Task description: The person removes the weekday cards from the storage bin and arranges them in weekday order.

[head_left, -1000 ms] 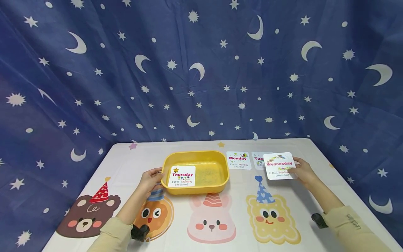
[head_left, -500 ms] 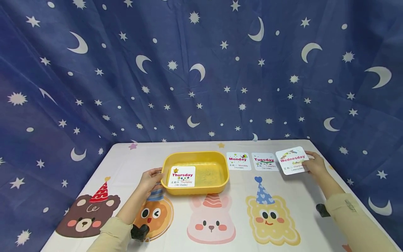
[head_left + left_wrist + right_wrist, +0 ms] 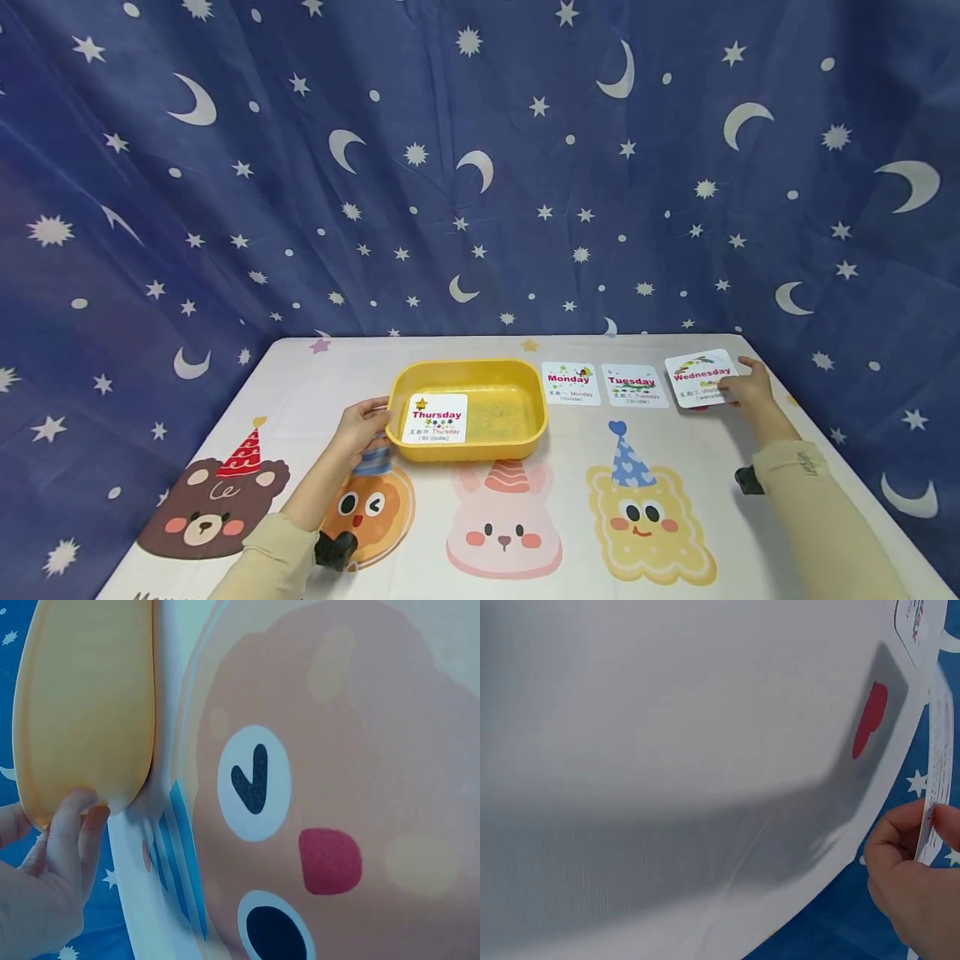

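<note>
My right hand (image 3: pixel 752 388) pinches the right side of a white Wednesday card (image 3: pixel 697 375) between thumb and fingers. In the right wrist view that card (image 3: pixel 940 750) appears nearly edge-on, its shadow falling on the table. To its left, a Tuesday card (image 3: pixel 634 387) and a Monday card (image 3: pixel 570 384) lie flat in a row. My left hand (image 3: pixel 358 431) grips the left end of a yellow plastic tray (image 3: pixel 468 452), which holds a Thursday card (image 3: pixel 437 418). Seen from the left wrist, the fingers (image 3: pixel 69 832) curl at the tray's end (image 3: pixel 90 697).
The white tablecloth (image 3: pixel 525 492) is printed with a bear (image 3: pixel 213 508), a rabbit (image 3: pixel 504 533) and other cartoon faces. Behind the table's back edge hangs a blue curtain (image 3: pixel 420 300) with moons and stars.
My right hand has carried the Wednesday card rightward and back, uncovering the Tuesday card and bringing it beside that card. The left hand and the tray have stayed in place.
</note>
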Available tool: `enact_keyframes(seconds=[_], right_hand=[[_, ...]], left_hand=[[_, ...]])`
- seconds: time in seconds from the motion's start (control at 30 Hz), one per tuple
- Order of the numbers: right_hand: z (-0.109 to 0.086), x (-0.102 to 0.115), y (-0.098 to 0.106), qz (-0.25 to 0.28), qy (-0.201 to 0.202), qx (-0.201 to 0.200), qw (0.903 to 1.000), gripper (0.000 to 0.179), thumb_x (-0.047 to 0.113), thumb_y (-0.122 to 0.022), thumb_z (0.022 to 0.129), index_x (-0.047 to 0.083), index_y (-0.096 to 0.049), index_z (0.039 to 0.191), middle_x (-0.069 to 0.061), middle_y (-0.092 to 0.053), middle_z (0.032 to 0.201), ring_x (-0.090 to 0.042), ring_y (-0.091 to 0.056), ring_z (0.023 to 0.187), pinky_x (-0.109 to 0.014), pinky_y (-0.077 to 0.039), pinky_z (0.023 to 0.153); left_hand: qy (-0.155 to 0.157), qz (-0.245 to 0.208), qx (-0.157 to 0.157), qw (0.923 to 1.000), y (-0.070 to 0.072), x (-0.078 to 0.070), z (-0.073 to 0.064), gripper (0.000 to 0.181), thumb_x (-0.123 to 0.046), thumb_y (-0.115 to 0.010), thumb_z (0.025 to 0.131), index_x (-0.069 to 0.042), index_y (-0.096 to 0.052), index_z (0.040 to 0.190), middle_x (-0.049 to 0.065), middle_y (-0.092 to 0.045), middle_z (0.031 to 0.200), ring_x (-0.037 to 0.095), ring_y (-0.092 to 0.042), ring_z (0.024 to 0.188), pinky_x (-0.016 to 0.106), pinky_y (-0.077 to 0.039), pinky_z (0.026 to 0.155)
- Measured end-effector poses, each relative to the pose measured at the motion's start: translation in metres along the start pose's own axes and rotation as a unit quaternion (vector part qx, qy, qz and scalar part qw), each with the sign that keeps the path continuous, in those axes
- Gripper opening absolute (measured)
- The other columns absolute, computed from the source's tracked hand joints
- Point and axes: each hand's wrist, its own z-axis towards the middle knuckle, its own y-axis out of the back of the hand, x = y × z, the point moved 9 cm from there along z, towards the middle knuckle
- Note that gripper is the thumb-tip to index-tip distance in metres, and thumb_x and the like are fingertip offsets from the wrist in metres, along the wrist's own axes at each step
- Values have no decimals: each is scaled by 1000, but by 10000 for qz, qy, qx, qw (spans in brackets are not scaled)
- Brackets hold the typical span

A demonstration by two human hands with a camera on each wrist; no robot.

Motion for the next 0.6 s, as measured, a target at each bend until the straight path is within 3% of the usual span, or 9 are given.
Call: enact_keyframes(seconds=[0.2, 0.37, 0.6], right_hand=[[7, -6, -6, 260, -165, 27, 9995, 81, -14, -50, 76, -8, -9, 146, -28, -40, 110, -7, -50, 60, -17, -48, 48], [11, -10, -8, 79, -303, -71, 9995, 79, -15, -52, 76, -9, -14, 145, -32, -39, 117, -14, -50, 68, -16, -45, 46], [10, -13, -10, -1074, -144, -412, 9933, 62, -5, -54, 80, -17, -29, 135, -37, -42, 122, -33, -52, 88, -18, -44, 51]], left_hand=[[-6, 35, -35, 10000, 0, 0, 2, 41, -7, -50, 95, 5, -44, 134, 29, -52, 127, 11, -65, 78, 24, -60, 64], [-30, 20, -39, 10000, -1, -1, 2, 40, -7, -50, 95, 5, -45, 133, 29, -53, 126, 11, -65, 77, 23, -59, 62], [-19, 81, -34, 10000, -1, 0, -2, 40, -7, -50, 96, 5, -44, 134, 29, -54, 124, 13, -65, 78, 27, -60, 67]])
